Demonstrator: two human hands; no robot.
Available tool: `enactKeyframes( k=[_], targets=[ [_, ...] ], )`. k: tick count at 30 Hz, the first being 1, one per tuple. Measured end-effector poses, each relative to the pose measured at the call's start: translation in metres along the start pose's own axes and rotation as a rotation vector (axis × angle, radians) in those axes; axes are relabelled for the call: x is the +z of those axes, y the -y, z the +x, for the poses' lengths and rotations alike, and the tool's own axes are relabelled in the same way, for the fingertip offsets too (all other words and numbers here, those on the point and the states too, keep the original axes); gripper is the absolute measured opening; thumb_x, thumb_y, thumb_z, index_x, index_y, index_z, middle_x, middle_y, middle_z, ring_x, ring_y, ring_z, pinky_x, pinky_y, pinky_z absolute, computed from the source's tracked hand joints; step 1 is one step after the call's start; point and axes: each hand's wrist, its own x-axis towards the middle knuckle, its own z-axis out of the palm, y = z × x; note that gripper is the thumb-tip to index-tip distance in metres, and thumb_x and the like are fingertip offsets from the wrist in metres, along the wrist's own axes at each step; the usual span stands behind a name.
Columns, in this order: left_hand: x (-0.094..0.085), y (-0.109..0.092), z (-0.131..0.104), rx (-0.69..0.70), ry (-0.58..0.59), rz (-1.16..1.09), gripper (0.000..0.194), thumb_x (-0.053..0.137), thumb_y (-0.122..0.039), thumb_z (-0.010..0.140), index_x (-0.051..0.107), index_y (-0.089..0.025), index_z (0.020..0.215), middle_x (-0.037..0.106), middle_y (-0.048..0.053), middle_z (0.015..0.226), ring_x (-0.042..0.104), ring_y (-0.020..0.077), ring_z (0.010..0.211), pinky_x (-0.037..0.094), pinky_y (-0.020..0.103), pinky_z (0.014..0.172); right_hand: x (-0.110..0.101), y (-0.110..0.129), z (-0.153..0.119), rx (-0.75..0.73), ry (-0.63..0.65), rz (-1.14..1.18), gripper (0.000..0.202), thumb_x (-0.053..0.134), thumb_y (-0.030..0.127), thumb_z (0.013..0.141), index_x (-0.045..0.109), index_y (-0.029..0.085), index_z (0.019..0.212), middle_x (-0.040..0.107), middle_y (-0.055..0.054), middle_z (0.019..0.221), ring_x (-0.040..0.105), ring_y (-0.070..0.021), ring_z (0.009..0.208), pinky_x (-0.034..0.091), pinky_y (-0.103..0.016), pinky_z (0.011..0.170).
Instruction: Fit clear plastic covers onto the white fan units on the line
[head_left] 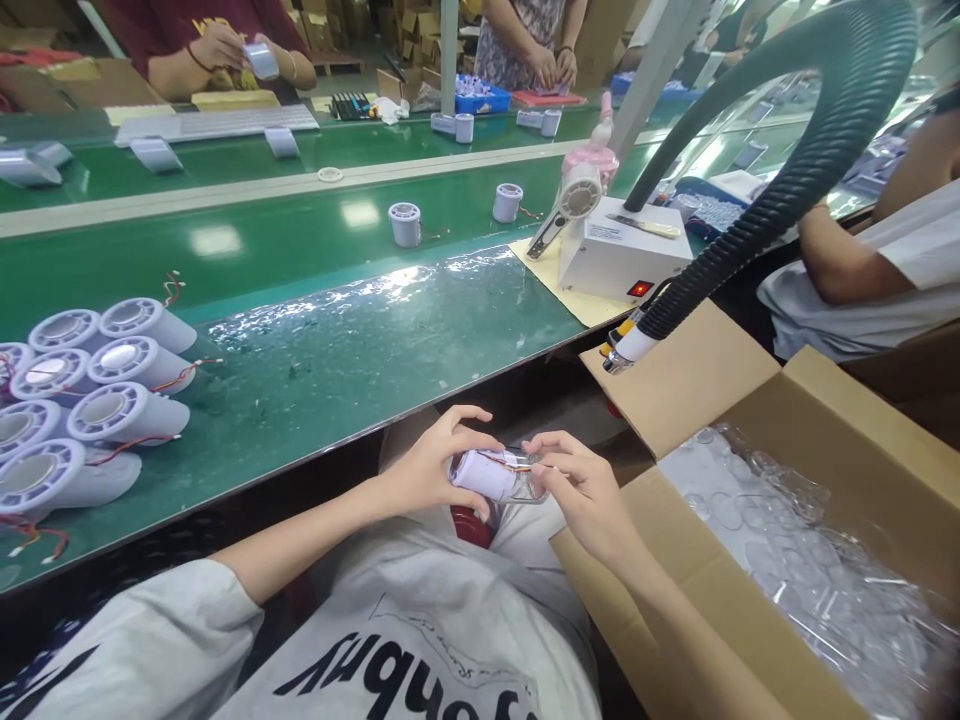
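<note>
Over my lap, my left hand (427,468) is closed around a pale lavender cylindrical housing (484,476), thumb below and fingers above. A clear plastic cover (529,488) sits against the housing's right end; how far they overlap is hard to see. Thin red and dark wires (511,461) run from the housing along the cover toward my right fingertips. My right hand (589,492) is closed, its fingers pinching at the cover's far end. Whether it also grips the wire ends I cannot tell.
Several similar housings (120,410) with wires lie on the green bench (360,370) at left. An open carton (675,540) of clear plastic parts stands at right. A white box machine (626,255) with a black hose (795,190) is ahead. Co-workers sit across the conveyor and at right.
</note>
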Motion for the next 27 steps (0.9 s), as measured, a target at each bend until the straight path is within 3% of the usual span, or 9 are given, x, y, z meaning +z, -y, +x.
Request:
enactKeyframes(
  k=[4, 9, 12, 16, 20, 23, 27],
  targets=[
    [0.005, 0.004, -0.001, 0.04, -0.101, -0.025, 0.067, 0.085, -0.049, 0.054, 0.066, -0.021, 0.112, 0.053, 0.014, 0.124, 0.056, 0.0284, 0.113, 0.046, 0.043, 0.099, -0.002, 0.004, 0.001, 0.019, -0.022, 0.041, 0.031, 0.051, 0.03, 0.08, 0.062, 0.019, 0.053, 0.064, -0.007, 0.097, 0.059, -0.022, 0.09, 0.045, -0.03, 0.072],
    [0.003, 0.0, 0.003, -0.124, 0.157, -0.287, 0.073, 0.081, -0.038, 0.067, 0.052, -0.026, 0.134, 0.056, 0.013, 0.131, 0.056, 0.0259, 0.119, 0.048, 0.039, 0.099, -0.005, -0.005, 0.002, 0.166, -0.005, 0.297, 0.031, 0.057, 0.032, 0.079, 0.063, 0.018, 0.052, 0.064, -0.008, 0.096, 0.061, -0.0218, 0.086, 0.053, -0.029, 0.066],
    [0.001, -0.004, 0.004, -0.239, 0.217, -0.511, 0.073, 0.081, -0.03, 0.068, 0.051, -0.024, 0.135, 0.056, 0.012, 0.132, 0.058, 0.0239, 0.116, 0.049, 0.037, 0.097, -0.006, -0.013, 0.001, 0.227, 0.02, 0.481, 0.029, 0.061, 0.037, 0.081, 0.072, 0.018, 0.062, 0.065, -0.009, 0.108, 0.064, -0.0248, 0.093, 0.058, -0.032, 0.067],
    [0.001, -0.008, 0.002, -0.363, 0.187, -0.692, 0.071, 0.08, -0.025, 0.069, 0.049, -0.024, 0.133, 0.058, 0.011, 0.128, 0.061, 0.0208, 0.106, 0.051, 0.036, 0.093, -0.008, -0.019, -0.004, 0.01, 0.137, 0.378, 0.017, 0.071, 0.033, 0.081, 0.077, 0.025, 0.094, 0.061, -0.009, 0.128, 0.059, -0.0298, 0.115, 0.059, -0.038, 0.082],
    [0.006, -0.011, -0.001, -0.438, 0.149, -0.844, 0.065, 0.078, -0.026, 0.073, 0.049, -0.026, 0.131, 0.058, 0.01, 0.126, 0.064, 0.0193, 0.096, 0.056, 0.033, 0.08, -0.008, -0.025, -0.011, -0.266, 0.131, 0.035, 0.048, 0.076, 0.016, 0.078, 0.064, 0.032, 0.122, 0.054, -0.006, 0.139, 0.051, -0.0281, 0.128, 0.049, -0.043, 0.102],
    [0.008, -0.011, -0.003, -0.465, 0.188, -0.88, 0.068, 0.078, -0.029, 0.073, 0.047, -0.028, 0.133, 0.057, 0.012, 0.128, 0.066, 0.0209, 0.093, 0.057, 0.033, 0.073, -0.008, -0.029, -0.016, -0.312, 0.115, -0.033, 0.048, 0.072, 0.015, 0.083, 0.058, 0.032, 0.125, 0.057, -0.005, 0.136, 0.051, -0.0254, 0.128, 0.046, -0.042, 0.106],
    [0.003, -0.012, -0.004, -0.397, 0.223, -0.802, 0.078, 0.083, -0.025, 0.067, 0.047, -0.028, 0.137, 0.056, 0.011, 0.133, 0.061, 0.0238, 0.111, 0.05, 0.035, 0.092, -0.008, -0.029, -0.02, -0.285, 0.154, 0.042, 0.051, 0.071, 0.015, 0.083, 0.053, 0.032, 0.128, 0.058, -0.004, 0.132, 0.053, -0.0225, 0.125, 0.054, -0.034, 0.097]
  ],
)
